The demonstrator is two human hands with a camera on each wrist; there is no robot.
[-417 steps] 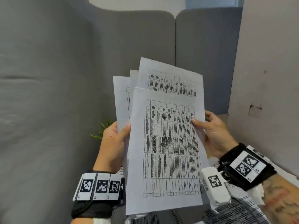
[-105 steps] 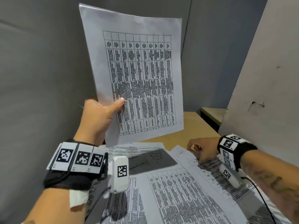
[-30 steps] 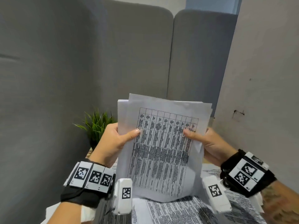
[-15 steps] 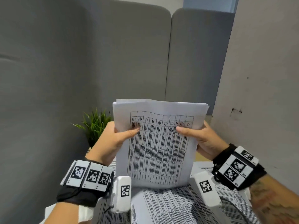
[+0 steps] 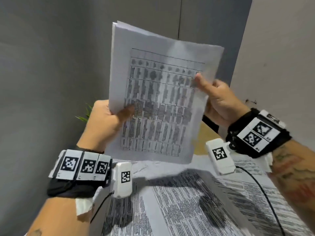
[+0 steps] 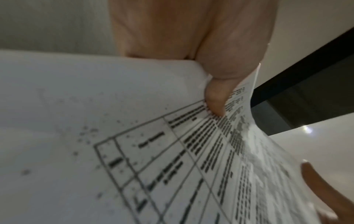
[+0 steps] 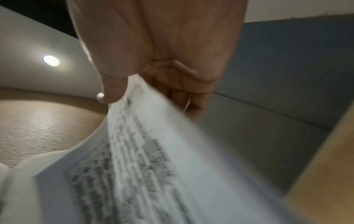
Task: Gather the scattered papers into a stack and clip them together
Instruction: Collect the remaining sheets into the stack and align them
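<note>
A stack of printed papers (image 5: 158, 103) with tables on them is held upright in the air above the desk. My left hand (image 5: 109, 120) pinches its left edge, thumb on the front sheet. My right hand (image 5: 216, 101) pinches the right edge higher up, thumb on the front. The left wrist view shows the thumb (image 6: 216, 97) pressed on the stack of papers (image 6: 134, 151). In the right wrist view the thumb (image 7: 113, 92) and fingers hold the blurred stack of papers (image 7: 145, 166). Several loose sheets (image 5: 196, 201) lie on the desk below. No clip is in view.
Grey padded panels (image 5: 51, 65) stand behind and to the left. A pale board (image 5: 281, 57) stands at the right. A small green plant (image 5: 87, 113) sits behind my left hand. A strip of wooden desk (image 5: 204, 138) shows beyond the sheets.
The stack has been lifted off the desk and tilted to the right. My left hand has slid lower on its left edge. The view has dropped toward the desk.
</note>
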